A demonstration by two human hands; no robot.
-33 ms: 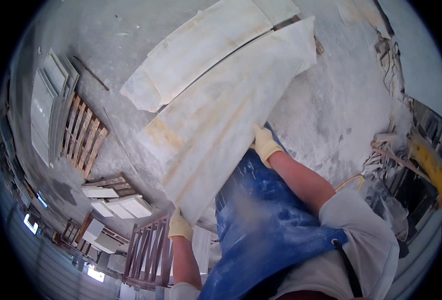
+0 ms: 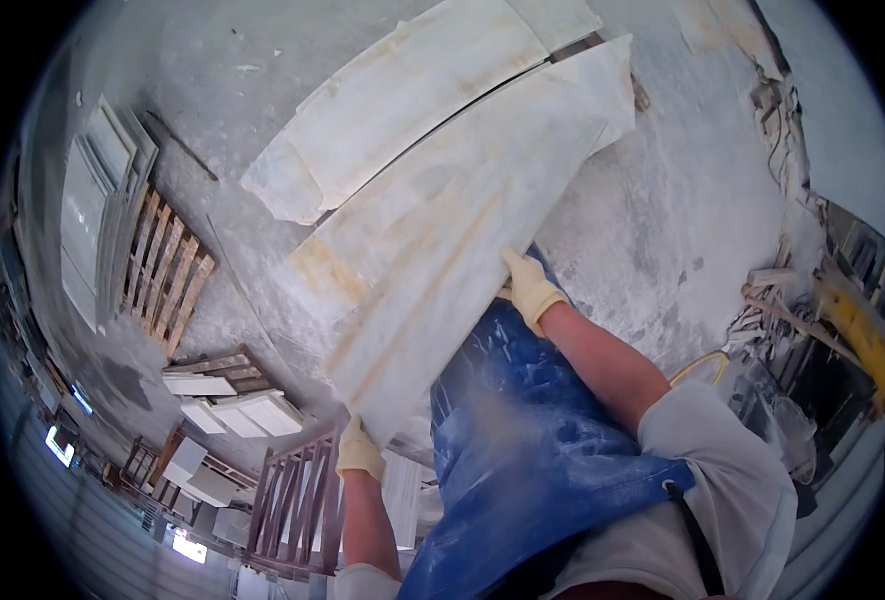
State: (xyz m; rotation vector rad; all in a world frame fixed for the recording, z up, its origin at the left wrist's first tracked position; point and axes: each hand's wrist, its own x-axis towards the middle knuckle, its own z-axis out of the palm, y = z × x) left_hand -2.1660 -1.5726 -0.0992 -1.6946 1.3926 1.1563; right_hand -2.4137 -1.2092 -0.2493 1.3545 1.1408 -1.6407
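A long pale stone slab (image 2: 441,300) with brownish veins lies slantwise before me, its far part over another slab (image 2: 348,250). At its near left end, my left hand (image 2: 361,455), in a cream glove, is closed on the corner. My right hand (image 2: 532,290), gloved alike, grips the right edge about midway, thumb on top; its other fingers are hidden beneath. Beyond a narrow dark gap lies a further pale slab (image 2: 423,95) with yellowish stains. The blue apron (image 2: 533,430) I wear is close against the held slab's right edge.
Left, several pale panels (image 2: 98,220) lean beside a wooden pallet (image 2: 171,265). White slab pieces (image 2: 248,412) and a dark red slatted rack (image 2: 298,495) stand at lower left. Broken stone, wood scraps and a yellow object (image 2: 868,340) line the right side of the dusty floor (image 2: 663,190).
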